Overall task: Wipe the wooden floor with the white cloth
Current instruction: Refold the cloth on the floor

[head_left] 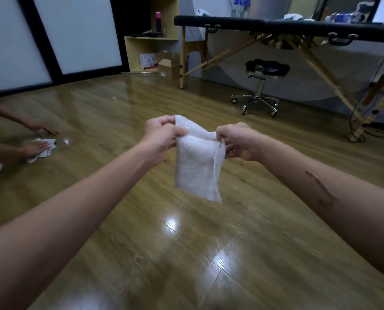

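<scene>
A white cloth (196, 166) hangs folded in the air above the wooden floor (186, 253), held up at its top edge by both hands. My left hand (162, 137) pinches the top left corner with curled fingers. My right hand (238, 142) pinches the top right edge. The cloth's lower end dangles free and does not touch the floor. Both my forearms stretch forward from the bottom of the view.
At the left another person's hands (38, 147) press a second white cloth (42, 151) on the floor. A black massage table (276, 25) with wooden legs stands at the back right, a wheeled stool (261, 86) under it. Shelves and boxes (166, 68) stand at the back wall.
</scene>
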